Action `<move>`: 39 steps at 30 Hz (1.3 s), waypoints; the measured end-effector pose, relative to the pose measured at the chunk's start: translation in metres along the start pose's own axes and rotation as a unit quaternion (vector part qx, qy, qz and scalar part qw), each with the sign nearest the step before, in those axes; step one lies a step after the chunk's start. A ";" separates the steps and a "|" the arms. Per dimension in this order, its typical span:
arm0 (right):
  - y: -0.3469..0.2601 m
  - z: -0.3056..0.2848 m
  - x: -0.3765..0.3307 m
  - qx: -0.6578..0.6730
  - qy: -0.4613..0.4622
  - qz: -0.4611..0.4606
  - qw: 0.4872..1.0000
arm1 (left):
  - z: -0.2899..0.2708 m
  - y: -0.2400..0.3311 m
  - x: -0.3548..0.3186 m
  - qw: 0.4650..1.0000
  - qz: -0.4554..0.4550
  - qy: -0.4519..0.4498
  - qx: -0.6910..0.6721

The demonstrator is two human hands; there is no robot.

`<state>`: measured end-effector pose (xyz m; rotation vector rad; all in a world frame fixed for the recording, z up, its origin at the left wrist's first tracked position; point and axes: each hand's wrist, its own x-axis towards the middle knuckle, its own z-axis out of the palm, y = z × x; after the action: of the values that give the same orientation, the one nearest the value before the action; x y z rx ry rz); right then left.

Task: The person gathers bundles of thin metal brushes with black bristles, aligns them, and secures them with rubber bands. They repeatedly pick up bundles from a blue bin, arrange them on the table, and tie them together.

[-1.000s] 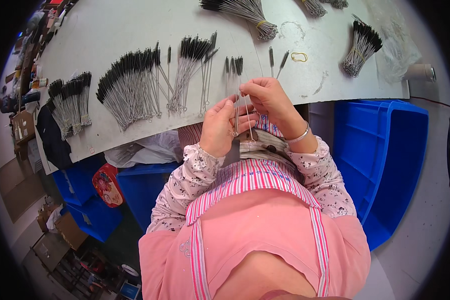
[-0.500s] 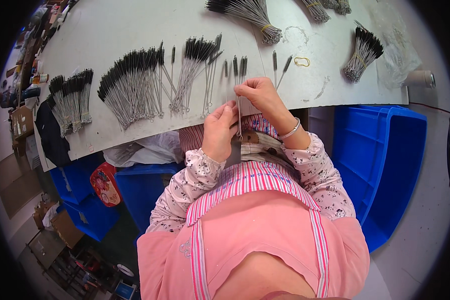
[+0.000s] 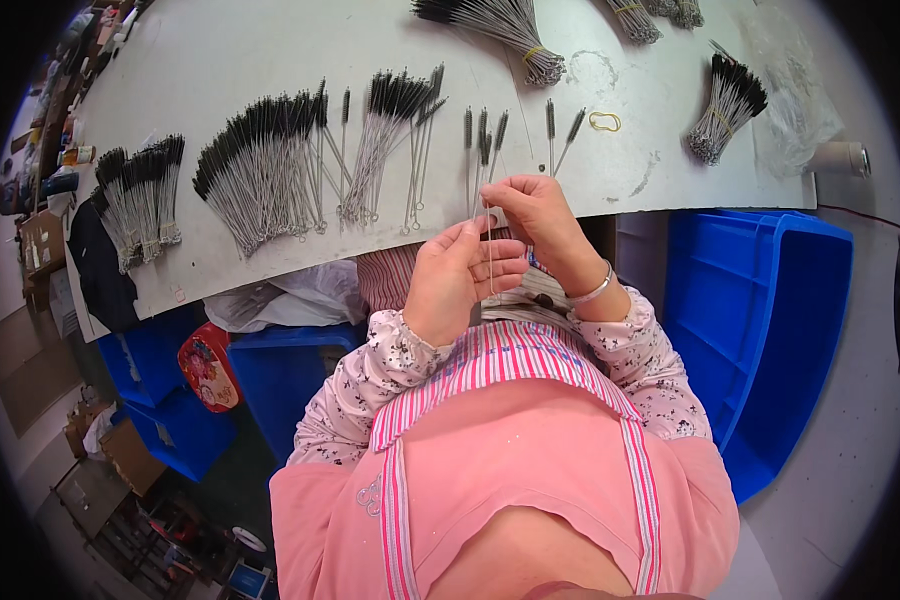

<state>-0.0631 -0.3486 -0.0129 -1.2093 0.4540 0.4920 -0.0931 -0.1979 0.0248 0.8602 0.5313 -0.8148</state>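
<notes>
My right hand [image 3: 546, 222] pinches a thin wire brush [image 3: 486, 149] with a black bristle head, between thumb and forefinger. Its bare wire hangs down in front of my left hand's fingers. My left hand [image 3: 444, 282], palm partly up, closes thumb and forefinger around the lower wires of a few brushes [image 3: 467, 135]; its other fingers are loosely extended. Those bristle heads point away from me over the table edge. Just right of them, two loose brushes [image 3: 574, 128] lie on the table. The wire ends between my fingertips are partly hidden.
Rows of brushes [image 3: 270, 170] cover the left of the white table [image 3: 320, 50], with another pile [image 3: 385, 150] nearer the middle. Banded bundles [image 3: 725, 110] lie far and right. A yellow rubber band [image 3: 604, 122] is nearby. Blue bins [image 3: 760, 330] stand below the edge.
Both hands have shifted slightly toward me and to the right. My left hand's lower fingers have spread out behind the hanging wire, and the pinched brush's head has come nearer.
</notes>
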 end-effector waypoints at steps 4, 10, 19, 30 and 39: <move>0.007 -0.003 -0.012 -0.005 0.043 -0.063 0.997 | 0.007 -0.004 -0.004 1.000 0.000 -0.002 0.007; 0.026 -0.008 -0.014 0.074 0.051 -0.074 0.993 | 0.019 -0.010 0.000 0.999 -0.022 -0.002 0.042; 0.027 -0.015 -0.022 0.109 0.078 -0.037 0.990 | 0.028 -0.014 0.004 0.998 -0.048 -0.015 0.039; 0.025 -0.016 -0.020 0.133 0.077 -0.036 0.987 | 0.031 -0.010 0.003 0.996 -0.081 -0.028 -0.003; 0.024 -0.018 -0.022 0.146 0.072 -0.036 0.986 | 0.027 -0.014 0.005 0.996 -0.074 -0.039 -0.008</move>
<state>-0.0963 -0.3617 -0.0242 -0.9778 0.5815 0.2652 -0.0995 -0.2281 0.0303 0.7780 0.5367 -0.9738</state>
